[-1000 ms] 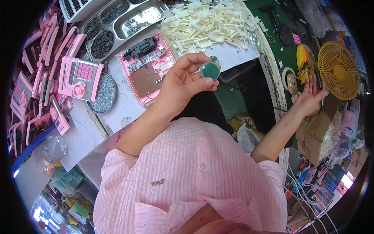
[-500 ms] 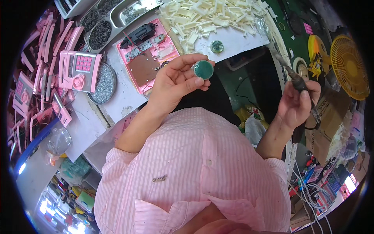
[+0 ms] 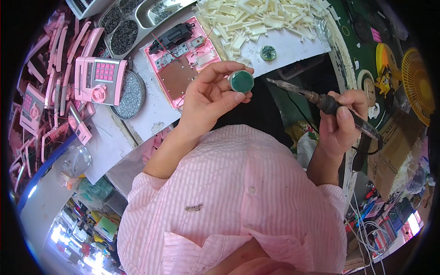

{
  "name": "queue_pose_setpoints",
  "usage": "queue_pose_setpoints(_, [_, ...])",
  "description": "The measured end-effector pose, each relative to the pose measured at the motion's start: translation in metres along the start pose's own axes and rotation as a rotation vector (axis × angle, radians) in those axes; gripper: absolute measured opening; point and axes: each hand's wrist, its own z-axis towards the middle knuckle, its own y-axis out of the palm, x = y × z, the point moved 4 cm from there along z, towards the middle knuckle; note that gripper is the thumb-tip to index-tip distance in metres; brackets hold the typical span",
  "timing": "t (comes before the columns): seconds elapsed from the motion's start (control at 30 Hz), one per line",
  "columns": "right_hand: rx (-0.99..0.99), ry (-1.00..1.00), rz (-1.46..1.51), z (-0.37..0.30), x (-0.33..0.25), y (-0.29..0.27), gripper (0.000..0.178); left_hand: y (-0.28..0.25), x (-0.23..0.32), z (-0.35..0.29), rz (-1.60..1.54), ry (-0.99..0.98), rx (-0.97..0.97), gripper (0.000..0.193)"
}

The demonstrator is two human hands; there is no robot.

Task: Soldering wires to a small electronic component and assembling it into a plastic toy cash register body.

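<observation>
My left hand [image 3: 211, 94] pinches a small round disc with a dark green face [image 3: 241, 81] and a pale rim between thumb and fingers, raised in front of my shirt. In my right hand [image 3: 341, 123] is a soldering iron [image 3: 325, 101], gripped by its dark handle. The iron lies nearly level and its tip points left toward the disc, a short gap apart from it. Past my left hand, an open pink housing [image 3: 176, 87] with a brown plate, a black mechanism and red wires lies on the table. A second green disc [image 3: 267, 52] rests on white paper.
Cream plastic parts [image 3: 256, 23] are heaped at the back. A metal tray [image 3: 130, 20] of screws and a round dish [image 3: 130, 98] of small metal pieces stand left. A pink-and-grey keypad panel [image 3: 101, 80] overlaps the dish. A yellow fan [image 3: 416, 85] is at right.
The soldering iron has swung left and levelled, bringing its tip close to the disc. My left hand stays nearly still with the disc. The whole view has shifted slightly.
</observation>
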Motion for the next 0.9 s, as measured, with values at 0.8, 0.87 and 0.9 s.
queue_pose_setpoints(0.8, [-0.017, -0.123, 0.048, 0.008, -0.004, -0.011, 0.029, 0.004, -0.006, -0.005, -0.069, -0.109, -0.032, 0.034])
queue_pose_setpoints(0.87, [-0.036, -0.133, 0.066, 0.01, -0.002, -0.014, 0.027, 0.001, -0.008, -0.007, 0.05, -0.068, -0.082, 0.03])
queue_pose_setpoints(0.9, [-0.037, -0.135, 0.071, 0.011, 0.0, -0.014, 0.027, 0.001, -0.008, -0.01, 0.113, -0.045, -0.099, 0.028])
